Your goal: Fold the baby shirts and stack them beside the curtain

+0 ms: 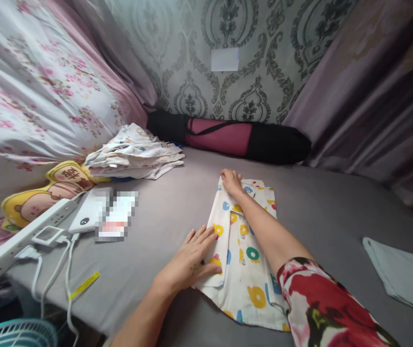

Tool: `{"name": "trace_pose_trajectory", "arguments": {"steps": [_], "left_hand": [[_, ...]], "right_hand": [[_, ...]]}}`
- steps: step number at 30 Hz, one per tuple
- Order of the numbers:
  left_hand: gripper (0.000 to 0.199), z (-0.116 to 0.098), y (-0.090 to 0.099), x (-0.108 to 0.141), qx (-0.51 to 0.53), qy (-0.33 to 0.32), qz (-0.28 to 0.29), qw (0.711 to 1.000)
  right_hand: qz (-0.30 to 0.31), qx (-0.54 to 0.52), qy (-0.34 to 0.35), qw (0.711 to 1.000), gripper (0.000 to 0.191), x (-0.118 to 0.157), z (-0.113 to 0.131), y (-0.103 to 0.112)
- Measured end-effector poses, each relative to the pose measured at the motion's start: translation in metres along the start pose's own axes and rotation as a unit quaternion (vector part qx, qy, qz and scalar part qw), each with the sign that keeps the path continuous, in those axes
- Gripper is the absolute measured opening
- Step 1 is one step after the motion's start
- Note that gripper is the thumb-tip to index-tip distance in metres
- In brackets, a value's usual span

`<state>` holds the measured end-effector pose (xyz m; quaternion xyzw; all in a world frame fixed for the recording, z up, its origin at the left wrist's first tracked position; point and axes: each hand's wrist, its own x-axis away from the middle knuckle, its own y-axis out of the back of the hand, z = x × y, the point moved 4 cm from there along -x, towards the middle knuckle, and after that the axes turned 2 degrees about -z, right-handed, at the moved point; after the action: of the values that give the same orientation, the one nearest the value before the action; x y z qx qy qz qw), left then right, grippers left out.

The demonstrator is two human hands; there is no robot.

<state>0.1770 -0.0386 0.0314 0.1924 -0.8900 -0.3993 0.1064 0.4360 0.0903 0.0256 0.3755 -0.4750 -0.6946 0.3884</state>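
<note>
A white shirt (242, 294) printed with yellow, blue, green and red figures lies on the grey sheet, with its left side folded inward as a long strip. My left hand (192, 255) rests on the lower part of this strip, fingers spread and laid flat. Farther up, my right hand (231, 182) is at the shirt's top left corner, its fingers curled onto the cloth. My right forearm crosses over the shirt and hides part of its right side.
A pile of printed clothes (134, 154) sits at the back left, near a yellow cushion (61, 188). A power strip (21, 236), cables and a white phone (90, 212) are at left. A long black-and-red bag (221, 137) lies along the wall. Folded pale cloth (402, 272) is at right.
</note>
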Motion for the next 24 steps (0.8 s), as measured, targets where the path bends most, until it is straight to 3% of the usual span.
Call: {"name": "trace_pose_trajectory", "arguments": {"steps": [4, 7, 12, 18, 24], "left_hand": [[0.081, -0.001, 0.001, 0.000, -0.002, 0.004, 0.011, 1.000], [0.076, -0.003, 0.002, 0.001, -0.002, -0.003, -0.005, 1.000], [0.059, -0.010, 0.004, 0.000, -0.030, -0.026, -0.046, 0.998], [0.075, -0.012, -0.003, 0.000, -0.061, -0.038, -0.007, 0.997], [0.075, -0.003, -0.010, 0.000, -0.068, -0.039, 0.005, 0.997]], "right_hand": [[-0.035, 0.014, -0.001, 0.999, 0.036, 0.004, -0.002, -0.009], [-0.013, 0.015, 0.009, 1.000, 0.038, 0.006, -0.003, -0.004], [-0.028, 0.024, 0.084, 0.996, 0.045, 0.027, 0.009, 0.010], [0.070, 0.021, 0.103, 0.992, 0.058, 0.055, 0.021, -0.009], [0.082, 0.017, 0.089, 0.992, 0.059, 0.055, 0.019, -0.013]]}}
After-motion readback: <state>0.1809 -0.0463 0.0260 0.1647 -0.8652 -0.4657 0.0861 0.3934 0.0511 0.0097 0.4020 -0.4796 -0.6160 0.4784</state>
